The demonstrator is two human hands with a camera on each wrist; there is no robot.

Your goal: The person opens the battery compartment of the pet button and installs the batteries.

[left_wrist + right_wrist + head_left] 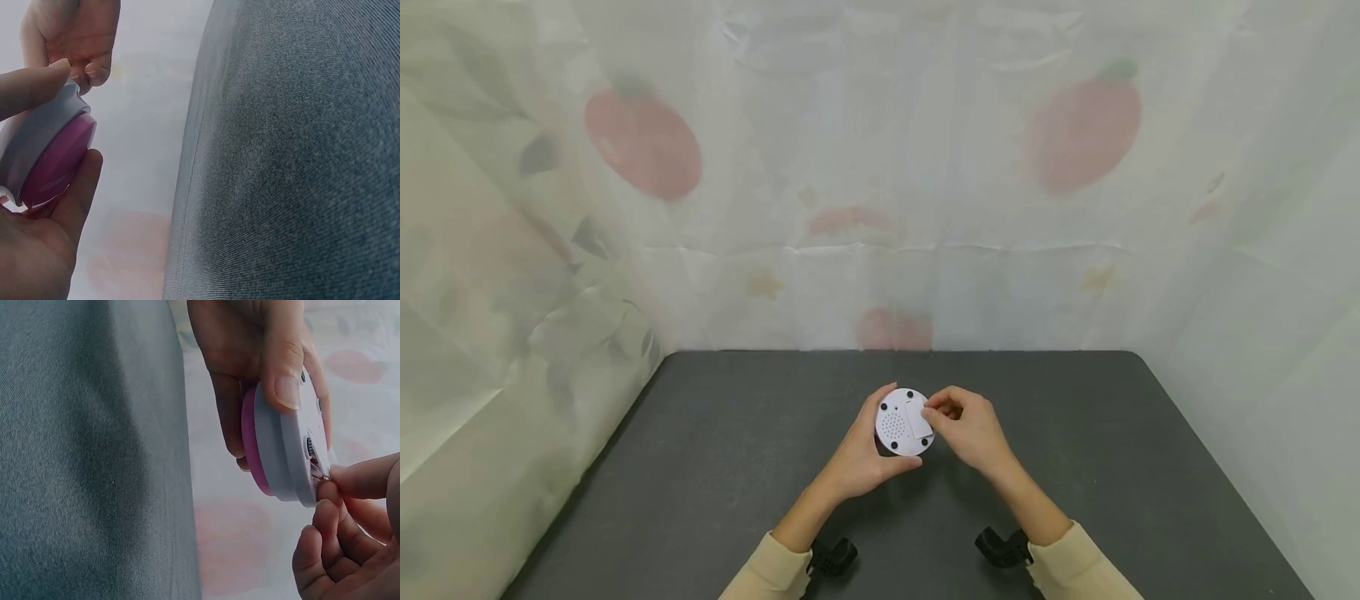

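My left hand (859, 457) holds a round white plastic device (891, 433) above the table, fingers and thumb round its rim. Its back faces me, showing speaker holes, small dark feet and a rectangular battery cover (916, 418). A pink domed part (61, 159) is on the other side, with left fingers against it in the left wrist view. My right hand (973, 429) pinches the edge of the battery cover between thumb and forefinger. In the right wrist view, a gap shows at the cover's edge, beside a dark foot (309, 447); what lies inside is too small to tell.
Below the hands lies a dark grey tabletop (737, 450). A pale sheet (985, 167) printed with red fruit hangs behind it and along both sides. Black curved pieces (835, 557) sit at both wrists by the cream sleeves (771, 567).
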